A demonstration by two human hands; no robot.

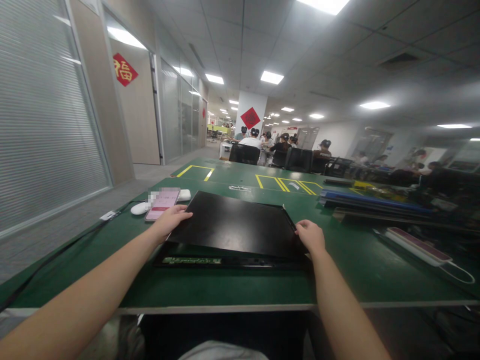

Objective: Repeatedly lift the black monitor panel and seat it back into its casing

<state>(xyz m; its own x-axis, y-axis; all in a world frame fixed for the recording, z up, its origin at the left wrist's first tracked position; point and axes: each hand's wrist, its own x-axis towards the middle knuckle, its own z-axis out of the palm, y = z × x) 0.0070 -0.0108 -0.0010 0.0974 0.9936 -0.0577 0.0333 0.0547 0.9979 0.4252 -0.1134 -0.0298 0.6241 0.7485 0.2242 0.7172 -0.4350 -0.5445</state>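
Note:
A flat black screen panel [236, 222] lies tilted in front of me over the green table. My left hand [170, 221] grips its left edge, fingers on top and the rest of the grip hidden beneath. At the right edge, my right hand [311, 236] pinches the panel with thumb and fingers closed, close to a dark thin strip along that side. Under the panel's near edge shows a black frame [262, 262] with a green circuit board [193, 260] at its left. What lies farther under the panel is hidden.
A phone with a pink screen [163, 204] and a white mouse [140, 208] are left of the panel on the green table [225, 292]. Blue and dark strips [375, 200] are stacked at right, near a white power strip [418, 246]. People sit beyond the table's far edge.

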